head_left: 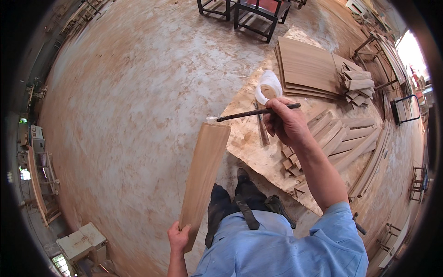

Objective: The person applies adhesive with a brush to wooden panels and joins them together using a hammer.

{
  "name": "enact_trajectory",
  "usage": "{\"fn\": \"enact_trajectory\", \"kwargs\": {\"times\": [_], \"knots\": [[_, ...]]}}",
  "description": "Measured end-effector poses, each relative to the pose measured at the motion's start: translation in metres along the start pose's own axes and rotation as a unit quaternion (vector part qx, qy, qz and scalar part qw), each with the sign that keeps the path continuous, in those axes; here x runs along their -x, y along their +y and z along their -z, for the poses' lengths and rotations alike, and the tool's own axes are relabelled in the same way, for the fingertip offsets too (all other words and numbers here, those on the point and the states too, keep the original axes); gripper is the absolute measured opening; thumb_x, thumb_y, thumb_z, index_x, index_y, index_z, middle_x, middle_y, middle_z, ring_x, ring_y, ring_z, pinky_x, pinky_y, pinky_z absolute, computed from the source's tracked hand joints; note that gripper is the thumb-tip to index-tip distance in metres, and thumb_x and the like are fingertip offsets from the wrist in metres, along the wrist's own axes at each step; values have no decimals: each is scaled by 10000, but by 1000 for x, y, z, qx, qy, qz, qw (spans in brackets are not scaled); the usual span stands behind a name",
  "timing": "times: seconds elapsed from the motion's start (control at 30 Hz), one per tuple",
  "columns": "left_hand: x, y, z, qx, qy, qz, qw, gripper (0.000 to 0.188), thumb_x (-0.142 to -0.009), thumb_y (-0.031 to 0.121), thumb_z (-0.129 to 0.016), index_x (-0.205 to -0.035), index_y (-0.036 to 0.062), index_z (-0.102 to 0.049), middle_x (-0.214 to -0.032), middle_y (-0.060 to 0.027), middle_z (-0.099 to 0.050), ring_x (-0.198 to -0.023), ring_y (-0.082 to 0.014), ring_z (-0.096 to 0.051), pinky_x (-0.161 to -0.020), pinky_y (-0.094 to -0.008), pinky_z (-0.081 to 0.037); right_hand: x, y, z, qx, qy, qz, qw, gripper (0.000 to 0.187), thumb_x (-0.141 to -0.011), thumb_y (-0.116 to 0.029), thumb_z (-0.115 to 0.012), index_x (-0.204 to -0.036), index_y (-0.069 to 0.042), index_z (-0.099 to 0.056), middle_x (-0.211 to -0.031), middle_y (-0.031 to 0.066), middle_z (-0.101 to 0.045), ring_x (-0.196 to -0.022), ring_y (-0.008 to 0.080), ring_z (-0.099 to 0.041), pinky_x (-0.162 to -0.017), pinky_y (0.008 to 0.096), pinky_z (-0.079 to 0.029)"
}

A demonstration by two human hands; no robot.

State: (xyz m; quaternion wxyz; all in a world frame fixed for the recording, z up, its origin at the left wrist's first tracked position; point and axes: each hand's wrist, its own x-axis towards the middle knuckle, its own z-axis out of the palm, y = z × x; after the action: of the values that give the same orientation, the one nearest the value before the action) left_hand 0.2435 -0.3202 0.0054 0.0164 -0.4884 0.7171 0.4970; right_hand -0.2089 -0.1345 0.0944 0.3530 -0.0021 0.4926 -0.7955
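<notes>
My left hand is closed round the near end of a long wooden board, which slants upward and away from me. Between the fingers of my right hand is a thin dark-handled brush, pointing left. Its pale, whitish tip meets or hovers just at the board's far end; I cannot tell whether they touch. Right behind that hand stands a white plastic container with an open top. A dark, narrow stick-like tool lies on the work surface below the container.
A stained wooden sheet carries stacked flat panels, loose wooden pieces and short offcuts. Dark-framed chairs stand at the far side. A machine is at lower left, and a wheeled trolley at right.
</notes>
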Motion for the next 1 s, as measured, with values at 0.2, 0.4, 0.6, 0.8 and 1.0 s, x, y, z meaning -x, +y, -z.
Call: {"fn": "enact_trajectory", "kwargs": {"times": [0.2, 0.4, 0.6, 0.8, 1.0], "knots": [[6, -9, 2, -3, 4, -12, 1000, 215, -781, 80, -690, -956, -40, -655, -804, -95, -690, -746, -121, -610, -693, -307, -514, -4, 9, -11, 2, -25, -1, 1000, 184, -925, -174, -616, -881, 4, -603, -680, 79, -594, -496, 144, -541, -402, 260, -422], [9, -18, 4, 14, 2, -18, 1000, 225, -778, 73, -687, -969, -39, -653, -825, -102, -695, -763, -124, -619, -706, -308, -515, -6, 15, -10, 55, -22, -8, 998, 183, -920, -176, -624, -872, 0, -613, -677, 83, -610, -484, 133, -550, -396, 253, -424], [10, -22, 7, 36, 9, -26, 999, 209, -775, 55, -682, -958, -41, -649, -830, -93, -693, -764, -119, -613, -705, -302, -514, -6, 24, -1, 67, -14, -22, 997, 181, -911, -189, -640, -902, -9, -618, -678, 77, -615, -490, 130, -563, -401, 248, -430], [11, -29, 10, 74, 8, -5, 997, 193, -779, 50, -676, -946, -44, -647, -834, -66, -686, -758, -104, -599, -693, -287, -507, -6, 32, 5, 87, 1, -29, 996, 198, -908, -205, -650, -926, -10, -618, -684, 67, -616, -515, 124, -572, -421, 243, -439], [12, -16, 11, 107, 7, -5, 994, 157, -790, 51, -670, -918, -36, -641, -801, -32, -659, -715, -80, -567, -642, -265, -486, -5, 36, 11, 87, 7, -13, 996, 205, -917, -211, -636, -936, -7, -621, -702, 71, -621, -544, 125, -581, -436, 247, -445]]}}
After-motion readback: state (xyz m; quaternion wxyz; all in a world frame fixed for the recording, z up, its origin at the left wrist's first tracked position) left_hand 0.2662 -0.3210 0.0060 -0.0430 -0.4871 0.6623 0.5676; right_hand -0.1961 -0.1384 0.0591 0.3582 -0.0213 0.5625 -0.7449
